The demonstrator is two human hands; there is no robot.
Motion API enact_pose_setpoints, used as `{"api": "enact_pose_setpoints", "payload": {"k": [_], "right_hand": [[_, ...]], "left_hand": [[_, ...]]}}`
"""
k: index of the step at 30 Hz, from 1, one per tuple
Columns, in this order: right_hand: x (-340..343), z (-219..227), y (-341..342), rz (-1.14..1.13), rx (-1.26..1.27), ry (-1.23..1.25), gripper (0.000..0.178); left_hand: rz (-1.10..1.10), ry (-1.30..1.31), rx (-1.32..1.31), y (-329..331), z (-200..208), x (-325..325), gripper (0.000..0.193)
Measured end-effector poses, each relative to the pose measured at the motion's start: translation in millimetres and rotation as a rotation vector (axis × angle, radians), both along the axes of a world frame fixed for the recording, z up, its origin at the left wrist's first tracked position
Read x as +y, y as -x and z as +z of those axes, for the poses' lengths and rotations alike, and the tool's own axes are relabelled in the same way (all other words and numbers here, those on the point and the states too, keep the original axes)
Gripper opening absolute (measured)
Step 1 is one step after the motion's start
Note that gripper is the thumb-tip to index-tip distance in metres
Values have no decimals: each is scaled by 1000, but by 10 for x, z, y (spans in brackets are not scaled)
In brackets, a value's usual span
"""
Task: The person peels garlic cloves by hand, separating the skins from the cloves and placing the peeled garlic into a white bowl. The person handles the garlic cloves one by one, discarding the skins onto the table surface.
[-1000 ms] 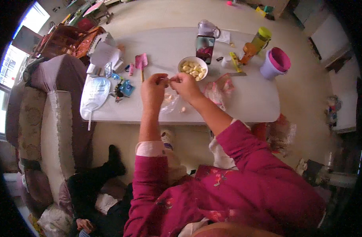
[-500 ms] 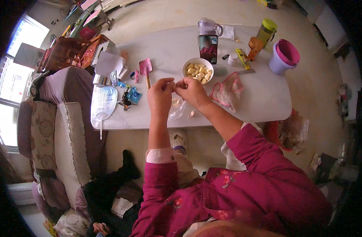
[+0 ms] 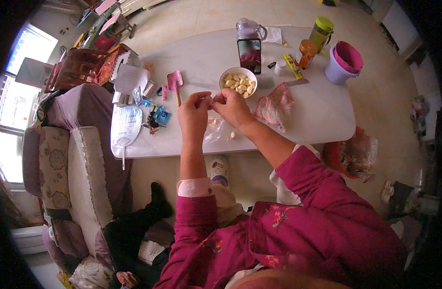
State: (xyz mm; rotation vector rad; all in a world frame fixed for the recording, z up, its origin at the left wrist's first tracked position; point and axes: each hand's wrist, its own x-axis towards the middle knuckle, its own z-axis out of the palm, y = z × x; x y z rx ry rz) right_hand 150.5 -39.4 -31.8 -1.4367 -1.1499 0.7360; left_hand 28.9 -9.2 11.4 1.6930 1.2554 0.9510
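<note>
Over the near part of the table, my left hand (image 3: 194, 108) and my right hand (image 3: 232, 108) meet fingertip to fingertip. Both are closed in a pinch on a small pale garlic clove (image 3: 210, 101), largely covered by the fingers. Just beyond my right hand stands a white bowl (image 3: 222, 83) of peeled garlic cloves (image 3: 239, 83). Under my hands lies a clear plastic bag (image 3: 214, 131) with some cloves in it. A loose clove (image 3: 232, 136) rests beside it. A crumpled mesh cloth with a pink edge (image 3: 275, 107) is right of my right wrist.
A phone (image 3: 250, 57) stands upright behind the bowl. Rightward are a knife (image 3: 297, 82), an orange jar (image 3: 306, 54), a green bottle (image 3: 321, 33) and a lilac bucket (image 3: 337, 72). A pink shovel (image 3: 174, 81) and a fan (image 3: 128, 124) lie left. Another person's leg (image 3: 139, 216) is lower left.
The whole view has shifted slightly, so the table's things sit a little higher in the picture. My hands keep the same pinch, with only small finger movement.
</note>
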Motion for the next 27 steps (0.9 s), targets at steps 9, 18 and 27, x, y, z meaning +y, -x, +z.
{"api": "enact_pose_setpoints", "payload": {"k": [9, 18, 27], "right_hand": [[28, -63, 32, 47, 89, 42, 24], [-35, 135, -4, 140, 561, 170, 34], [-8, 110, 84, 177, 511, 148, 32]], "left_hand": [[13, 17, -18, 63, -82, 53, 18], [6, 191, -319, 69, -3, 45, 19], [-22, 496, -516, 127, -31, 45, 21]]}}
